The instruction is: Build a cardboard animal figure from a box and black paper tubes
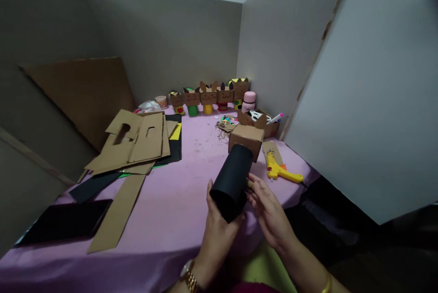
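My left hand (221, 227) is wrapped around the lower end of a black paper tube (232, 172), whose open end tilts toward me. At the tube's far end sits a small cardboard box (247, 137) with pointed cardboard ears, like an animal's head. My right hand (267, 206) is at the tube's right side, its fingers closed on a small brown cardboard piece (250, 184) that is partly hidden. Whether this piece touches the tube I cannot tell. To the right, a yellow glue gun (278, 170) lies on a cardboard strip (273, 151).
Several finished box-headed animal figures (208, 96) line the back beside a pink bottle (249, 100). Scissors (258, 116) and a pen rest in a cardboard box (272, 128). Cut cardboard sheets (147, 140) and a dark tablet-like slab (65, 221) cover the left of the pink-clothed table (171, 211).
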Tool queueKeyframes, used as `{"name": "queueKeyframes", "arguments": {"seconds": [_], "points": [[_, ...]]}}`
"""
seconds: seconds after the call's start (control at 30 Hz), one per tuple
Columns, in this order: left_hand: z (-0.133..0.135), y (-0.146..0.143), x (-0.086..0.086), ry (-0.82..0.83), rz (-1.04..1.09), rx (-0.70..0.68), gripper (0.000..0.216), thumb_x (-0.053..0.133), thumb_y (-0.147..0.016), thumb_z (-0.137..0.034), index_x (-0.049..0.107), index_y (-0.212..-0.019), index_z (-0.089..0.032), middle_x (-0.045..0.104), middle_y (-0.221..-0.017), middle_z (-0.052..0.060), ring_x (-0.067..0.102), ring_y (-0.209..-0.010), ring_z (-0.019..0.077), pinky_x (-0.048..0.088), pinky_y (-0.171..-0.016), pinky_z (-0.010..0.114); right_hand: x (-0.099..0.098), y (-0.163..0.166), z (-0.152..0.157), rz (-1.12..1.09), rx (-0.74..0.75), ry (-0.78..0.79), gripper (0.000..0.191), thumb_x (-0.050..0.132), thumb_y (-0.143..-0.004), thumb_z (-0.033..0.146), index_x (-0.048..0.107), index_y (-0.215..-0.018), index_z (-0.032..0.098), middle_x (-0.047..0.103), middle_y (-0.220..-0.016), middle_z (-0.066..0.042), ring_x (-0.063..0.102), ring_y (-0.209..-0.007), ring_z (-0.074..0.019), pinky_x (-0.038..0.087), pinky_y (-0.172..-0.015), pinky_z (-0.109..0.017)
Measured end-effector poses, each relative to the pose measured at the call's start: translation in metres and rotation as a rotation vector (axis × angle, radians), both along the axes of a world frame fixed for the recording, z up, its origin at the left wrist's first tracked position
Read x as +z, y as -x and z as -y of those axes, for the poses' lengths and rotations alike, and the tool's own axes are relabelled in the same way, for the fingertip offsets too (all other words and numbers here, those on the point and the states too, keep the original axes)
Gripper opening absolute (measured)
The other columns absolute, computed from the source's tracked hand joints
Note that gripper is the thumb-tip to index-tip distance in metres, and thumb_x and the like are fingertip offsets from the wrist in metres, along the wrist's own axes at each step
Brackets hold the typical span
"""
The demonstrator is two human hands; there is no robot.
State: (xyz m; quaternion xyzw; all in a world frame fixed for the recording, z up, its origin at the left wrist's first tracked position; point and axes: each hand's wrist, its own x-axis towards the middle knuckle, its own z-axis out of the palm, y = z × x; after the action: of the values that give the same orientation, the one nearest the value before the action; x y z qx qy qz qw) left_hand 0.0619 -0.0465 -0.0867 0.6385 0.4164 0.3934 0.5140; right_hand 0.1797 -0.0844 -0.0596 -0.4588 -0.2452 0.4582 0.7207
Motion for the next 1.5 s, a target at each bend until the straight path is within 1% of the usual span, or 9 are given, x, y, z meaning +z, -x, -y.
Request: {"name": "queueKeyframes", "arguments": {"seconds": [0.17,0.3,0.43,0.57,0.8,0.87,1.03,1.23,1.5], "points": [[-0.005,-0.002,-0.003,0.021,0.073,-0.008,0.106,0.069,-0.07,-0.021,-0.006,-0.146,-0.022,0.05,-0.135,0.017,0.055,-0.12,0.0268,0.04,-0.103,0.047,-0.009,0.0,0.003,0.065,0.0,0.019,0.043,0.062,-0.082,0.053,0.057,-0.117,0.028,0.061,-0.126,-0.006,0.052,-0.12,-0.0259,0.036,-0.103,-0.044],[-0.005,0.003,-0.004,0.073,0.107,-0.005,0.109,0.069,-0.073,-0.023,-0.012,-0.146,-0.026,0.052,-0.132,0.015,0.059,-0.115,0.0254,0.043,-0.099,0.045,-0.014,-0.001,0.01,0.237,-0.104,-0.006,0.047,0.066,-0.08,0.049,0.051,-0.12,0.03,0.058,-0.128,-0.007,0.049,-0.124,-0.0269,0.035,-0.104,-0.047],[-0.003,0.008,-0.002,0.047,0.072,0.04,0.105,0.069,-0.074,-0.029,-0.008,-0.146,-0.026,0.047,-0.136,0.016,0.057,-0.117,0.0267,0.043,-0.098,0.044,-0.017,0.003,0.018,0.526,-0.143,-0.081,0.05,0.067,-0.081,0.038,0.047,-0.127,0.034,0.051,-0.136,-0.006,0.044,-0.129,-0.026,0.033,-0.105,-0.045],[0.001,0.01,0.0,-0.006,0.015,0.073,0.098,0.063,-0.078,-0.031,-0.007,-0.146,-0.024,0.038,-0.142,0.018,0.052,-0.123,0.0277,0.04,-0.102,0.045,-0.023,0.008,0.022,0.651,-0.123,-0.082,0.056,0.068,-0.081,0.035,0.043,-0.131,0.034,0.05,-0.137,-0.007,0.045,-0.128,-0.0271,0.035,-0.105,-0.045],[0.003,0.017,-0.003,-0.065,-0.034,-0.002,0.103,0.066,-0.075,-0.034,-0.007,-0.146,-0.019,0.013,-0.154,0.02,0.024,-0.141,0.0296,0.023,-0.113,0.048,-0.033,0.013,0.022,0.655,-0.083,-0.034,0.067,0.07,-0.078,0.036,0.036,-0.136,0.033,0.041,-0.144,-0.008,0.04,-0.132,-0.0279,0.032,-0.107,-0.047],[0.002,0.023,-0.005,-0.091,-0.048,-0.022,0.098,0.065,-0.076,-0.035,-0.001,-0.147,-0.019,0.015,-0.154,0.019,0.021,-0.142,0.0296,0.021,-0.114,0.048,-0.036,0.016,0.022,0.626,-0.048,-0.012,0.077,0.073,-0.075,0.036,0.03,-0.139,0.031,0.039,-0.146,-0.01,0.039,-0.133,-0.0289,0.032,-0.107,-0.048],[-0.002,0.036,-0.009,-0.079,-0.025,-0.058,0.083,0.059,-0.081,-0.027,0.007,-0.147,-0.023,0.031,-0.147,0.017,0.037,-0.134,0.0275,0.029,-0.11,0.049,-0.04,0.023,0.018,0.592,0.051,0.078,0.086,0.073,-0.072,0.037,0.024,-0.142,0.025,0.036,-0.148,-0.013,0.036,-0.135,-0.0293,0.027,-0.111,-0.049],[-0.01,0.035,-0.01,-0.128,-0.003,-0.088,0.08,0.057,-0.082,-0.021,0.011,-0.147,-0.025,0.027,-0.152,0.013,0.024,-0.141,0.0287,0.024,-0.113,0.05,-0.041,0.027,0.013,0.667,0.065,0.12,0.079,0.067,-0.074,0.04,0.028,-0.139,0.02,0.039,-0.145,-0.016,0.034,-0.136,-0.0307,0.026,-0.112,-0.05],[-0.016,0.028,-0.014,-0.136,0.056,-0.13,0.079,0.055,-0.081,-0.018,0.012,-0.147,-0.024,0.023,-0.155,0.012,0.022,-0.142,0.0261,0.02,-0.116,0.05,-0.04,0.025,0.008,0.652,0.06,0.08,0.069,0.063,-0.078,0.037,0.03,-0.137,0.02,0.042,-0.142,-0.014,0.038,-0.132,-0.0288,0.029,-0.111,-0.047]]}}
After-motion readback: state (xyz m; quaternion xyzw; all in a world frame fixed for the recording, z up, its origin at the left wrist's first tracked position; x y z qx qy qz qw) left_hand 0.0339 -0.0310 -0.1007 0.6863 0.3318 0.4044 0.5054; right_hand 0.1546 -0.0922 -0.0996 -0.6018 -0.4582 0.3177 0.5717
